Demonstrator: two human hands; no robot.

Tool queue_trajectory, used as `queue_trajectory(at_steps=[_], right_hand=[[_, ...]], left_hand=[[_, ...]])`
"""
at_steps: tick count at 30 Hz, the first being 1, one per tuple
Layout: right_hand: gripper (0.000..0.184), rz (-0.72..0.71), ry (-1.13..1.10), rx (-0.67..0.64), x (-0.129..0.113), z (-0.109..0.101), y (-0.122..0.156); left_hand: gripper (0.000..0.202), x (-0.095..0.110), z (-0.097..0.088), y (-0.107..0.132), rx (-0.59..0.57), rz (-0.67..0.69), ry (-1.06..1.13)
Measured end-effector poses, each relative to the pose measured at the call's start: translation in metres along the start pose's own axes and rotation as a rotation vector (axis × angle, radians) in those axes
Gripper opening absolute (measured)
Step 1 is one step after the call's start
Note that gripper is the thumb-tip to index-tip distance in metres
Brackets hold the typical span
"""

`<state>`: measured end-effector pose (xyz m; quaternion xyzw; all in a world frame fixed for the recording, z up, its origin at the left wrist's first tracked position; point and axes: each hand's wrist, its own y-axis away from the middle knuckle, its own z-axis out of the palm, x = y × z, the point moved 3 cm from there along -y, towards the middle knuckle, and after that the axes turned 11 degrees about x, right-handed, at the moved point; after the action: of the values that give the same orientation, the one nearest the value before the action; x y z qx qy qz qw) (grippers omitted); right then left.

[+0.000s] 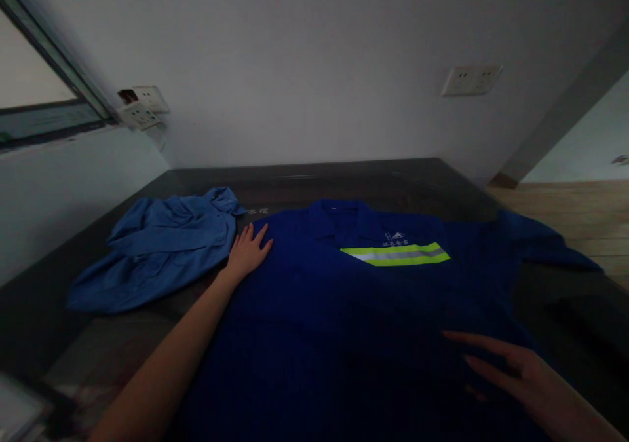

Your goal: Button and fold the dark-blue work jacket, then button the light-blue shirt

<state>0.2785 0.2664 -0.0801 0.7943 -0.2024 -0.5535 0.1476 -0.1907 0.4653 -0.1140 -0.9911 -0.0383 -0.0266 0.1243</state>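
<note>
Dark blue shirt [314,311], yellow-grey stripe [396,254]; lighter blue shirt [157,245]

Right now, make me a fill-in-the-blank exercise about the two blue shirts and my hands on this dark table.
The open left hand rests on the dark blue work shirt; the crumpled light blue shirt lies to the ____ of it.
A yellow-green reflective stripe crosses the dark shirt's ____.
The open right hand is over the dark shirt at the picture's lower ____.
Missing words: left, chest, right.
</note>
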Motion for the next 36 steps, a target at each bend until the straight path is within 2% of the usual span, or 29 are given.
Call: queue_trajectory(at_steps=[6,11,17,20,22,23,25,27,29,30,33,36], right_hand=[[0.047,-0.060,0.035,0.027,0.013,0.004,-0.011],[0.049,-0.081,0.024,0.015,0.011,0.002,-0.010],[0.050,-0.119,0.072,0.011,0.019,-0.001,-0.008],[0.054,-0.152,0.111,0.000,0.022,-0.009,-0.007],[0.057,-0.228,0.171,0.078,0.020,-0.022,-0.007],[0.057,-0.295,0.213,0.165,0.017,-0.030,-0.008],[0.057,-0.459,0.326,0.409,0.004,-0.046,-0.008],[0.055,-0.631,0.441,0.632,-0.015,-0.051,-0.006],[0.053,-0.779,0.528,0.699,-0.033,-0.038,-0.007],[0.052,-0.842,0.557,0.657,-0.040,-0.025,-0.009],[0.053,-0.958,0.689,0.399,-0.048,0.022,-0.021],[0.064,-0.989,0.862,0.181,-0.035,0.055,-0.036]], left_hand=[[0.061,0.001,-0.001,0.001,-0.022,-0.021,0.016],[0.057,0.003,-0.005,0.004,0.059,-0.019,0.018],[0.055,0.004,-0.003,0.005,0.087,0.013,0.000],[0.053,0.006,-0.006,0.006,0.135,0.042,-0.018],[0.050,0.011,-0.015,0.008,0.220,0.093,-0.036],[0.048,0.015,-0.021,0.010,0.268,0.134,-0.039],[0.045,0.028,-0.034,0.014,0.327,0.237,-0.015],[0.041,0.048,-0.045,0.021,0.291,0.349,0.060],[0.037,0.073,-0.052,0.032,0.183,0.456,0.168],[0.037,0.086,-0.053,0.040,0.125,0.506,0.223],[0.041,0.120,-0.050,0.063,0.039,0.606,0.328],[0.046,0.135,-0.039,0.078,0.041,0.662,0.325]])
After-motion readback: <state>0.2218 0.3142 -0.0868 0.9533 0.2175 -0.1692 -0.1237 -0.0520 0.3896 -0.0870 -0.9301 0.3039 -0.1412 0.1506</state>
